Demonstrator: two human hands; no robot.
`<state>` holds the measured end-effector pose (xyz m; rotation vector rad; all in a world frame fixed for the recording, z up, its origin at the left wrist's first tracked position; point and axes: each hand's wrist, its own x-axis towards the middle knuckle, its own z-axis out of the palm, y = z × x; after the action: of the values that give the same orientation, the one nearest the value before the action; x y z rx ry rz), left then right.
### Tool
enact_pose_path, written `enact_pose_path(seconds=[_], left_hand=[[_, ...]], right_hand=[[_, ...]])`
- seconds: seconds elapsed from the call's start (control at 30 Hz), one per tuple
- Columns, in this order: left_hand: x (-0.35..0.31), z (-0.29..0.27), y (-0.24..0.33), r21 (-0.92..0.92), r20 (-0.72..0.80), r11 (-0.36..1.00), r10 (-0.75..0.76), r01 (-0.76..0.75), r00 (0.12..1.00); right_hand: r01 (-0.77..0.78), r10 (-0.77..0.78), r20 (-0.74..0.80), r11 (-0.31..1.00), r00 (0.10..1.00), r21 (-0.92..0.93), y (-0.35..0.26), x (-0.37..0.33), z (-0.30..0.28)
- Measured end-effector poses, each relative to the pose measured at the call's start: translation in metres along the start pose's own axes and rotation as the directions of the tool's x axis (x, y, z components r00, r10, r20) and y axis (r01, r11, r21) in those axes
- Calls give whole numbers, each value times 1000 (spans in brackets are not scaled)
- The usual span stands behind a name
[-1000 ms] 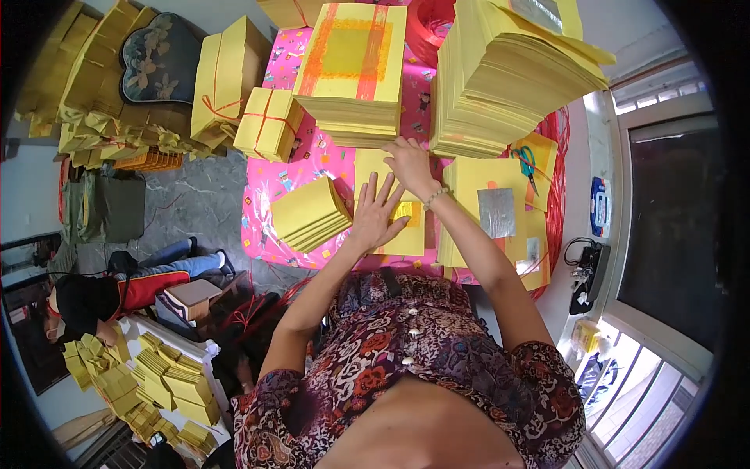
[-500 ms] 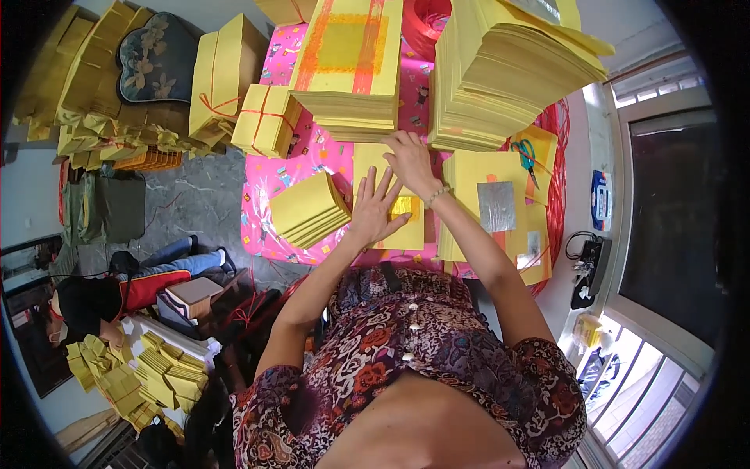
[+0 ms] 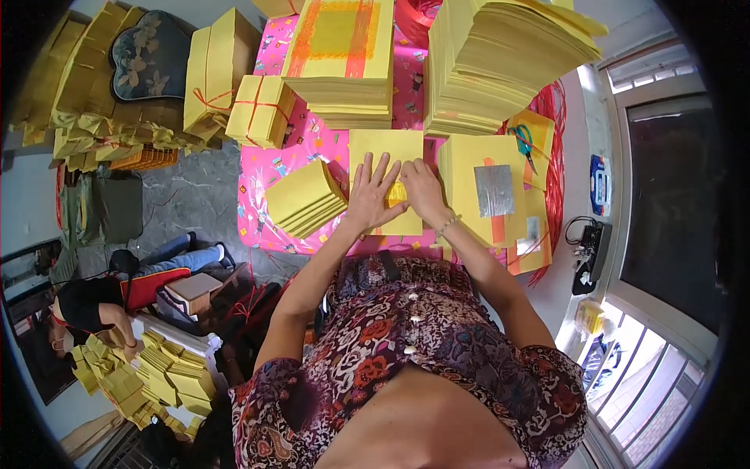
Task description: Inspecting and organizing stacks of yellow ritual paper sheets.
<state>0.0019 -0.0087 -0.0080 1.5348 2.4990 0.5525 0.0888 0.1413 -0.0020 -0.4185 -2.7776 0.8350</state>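
The yellow sheet (image 3: 402, 142) looks like matt paper, its gold patch (image 3: 397, 194) shiny foil, the pink tablecloth (image 3: 312, 146) glossy plastic.

Here we have grey veined flooring (image 3: 187, 191) on our left, a dark-blue floral chair back (image 3: 146, 61) beyond, pale wall (image 3: 576, 195) rightward, and bright daylight glaring through the barred window (image 3: 637, 391)!

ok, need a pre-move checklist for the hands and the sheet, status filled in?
1. Left hand flat on yellow sheet: ok, fingers spread.
2. Right hand close to gold patch: ok, fingers bent beside it.
3. Gold patch fully visible: not ok, hands partly cover it.
4. Gold patch stuck down: cannot tell.
5. Scissors clear of both hands: ok, off to the right.
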Motion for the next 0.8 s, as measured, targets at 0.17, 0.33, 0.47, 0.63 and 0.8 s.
enact_pose_path(seconds=[0.17,0.33,0.47,0.63,0.8], left_hand=[[-10,-3,-5,6,12,999,36,-36,999],[-28,-8,-8,31,18,999,14,-15,1000],[-23,-11,-11,5,63,1000,22,-22,998],[-25,-9,-14,11,91,1000,20,-21,996],[-22,-7,-16,-3,86,1000,24,-24,996]], right_hand=[[-24,24,-9,1000,1000,-5,4,-2,4],[-98,96,38,994,995,43,-5,1,0],[-109,112,50,992,992,-61,-5,3,4],[-124,132,73,987,989,-105,-7,4,8],[-136,147,79,983,986,-125,-8,3,5]])
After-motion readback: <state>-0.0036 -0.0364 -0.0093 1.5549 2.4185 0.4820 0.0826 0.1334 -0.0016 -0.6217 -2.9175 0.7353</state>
